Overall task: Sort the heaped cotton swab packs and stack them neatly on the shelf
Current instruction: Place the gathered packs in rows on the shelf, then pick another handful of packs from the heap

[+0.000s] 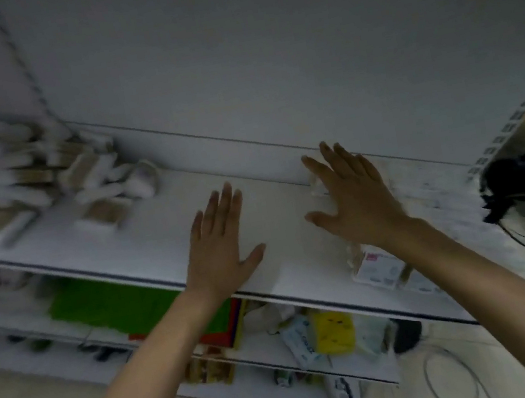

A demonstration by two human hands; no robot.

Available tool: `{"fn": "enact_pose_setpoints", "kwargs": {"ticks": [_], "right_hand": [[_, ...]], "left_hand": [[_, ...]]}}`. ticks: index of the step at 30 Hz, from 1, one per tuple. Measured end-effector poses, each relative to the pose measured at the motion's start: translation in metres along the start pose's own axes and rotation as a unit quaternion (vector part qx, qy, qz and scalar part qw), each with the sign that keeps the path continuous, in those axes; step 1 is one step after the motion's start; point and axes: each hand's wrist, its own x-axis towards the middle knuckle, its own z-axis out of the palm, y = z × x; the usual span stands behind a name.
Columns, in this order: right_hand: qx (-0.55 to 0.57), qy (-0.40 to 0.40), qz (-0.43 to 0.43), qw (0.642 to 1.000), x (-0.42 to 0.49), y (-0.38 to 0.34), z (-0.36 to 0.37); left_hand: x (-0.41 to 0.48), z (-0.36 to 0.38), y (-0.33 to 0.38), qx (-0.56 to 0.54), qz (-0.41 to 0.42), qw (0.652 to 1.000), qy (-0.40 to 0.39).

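Blurred heap of clear cotton swab packs (25, 183) at 9 o'clock on the white metal shelf (163, 236). At centre, left hand (223, 240) palm down, fingers straight, gripping nothing. Just toward 2 o'clock, right hand (351, 198) spread wide over a clear pack (316, 186); contact unclear. At 5 o'clock, under the right forearm, flat packs with white-and-pink labels (376, 265).

left hand (221, 249) bare | right hand (356, 205) bare | forearms (150, 367) bare
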Motion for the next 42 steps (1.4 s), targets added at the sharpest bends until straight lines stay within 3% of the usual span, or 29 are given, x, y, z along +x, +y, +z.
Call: {"fn": "enact_pose_setpoints", "kwargs": {"ticks": [4, 10, 15, 21, 27, 34, 42], "right_hand": [[0.022, -0.017, -0.078, 0.997, 0.007, -0.041, 0.006], [0.053, -0.023, -0.228, 0.972, 0.028, -0.142, 0.006], [0.048, 0.02, -0.337, 0.94, 0.039, -0.239, -0.008], [0.044, 0.048, -0.392, 0.918, 0.069, -0.352, -0.024], [0.048, 0.076, -0.398, 0.913, 0.116, -0.477, -0.033], [0.083, 0.061, -0.363, 0.926, 0.151, -0.581, -0.015], [0.168, 0.076, -0.208, 0.961, 0.216, -0.624, 0.014]], "left_hand": [[-0.025, -0.056, -0.017, 0.091, -0.038, 0.995, 0.014], [-0.111, -0.146, -0.066, 0.203, -0.166, 0.965, 0.024], [-0.176, -0.217, -0.103, 0.218, -0.242, 0.943, 0.072], [-0.215, -0.299, -0.16, 0.251, -0.269, 0.924, 0.108], [-0.241, -0.375, -0.257, 0.262, -0.274, 0.919, 0.107], [-0.259, -0.406, -0.356, 0.222, -0.254, 0.939, 0.066], [-0.208, -0.414, -0.465, 0.158, -0.199, 0.966, 0.045]]}}
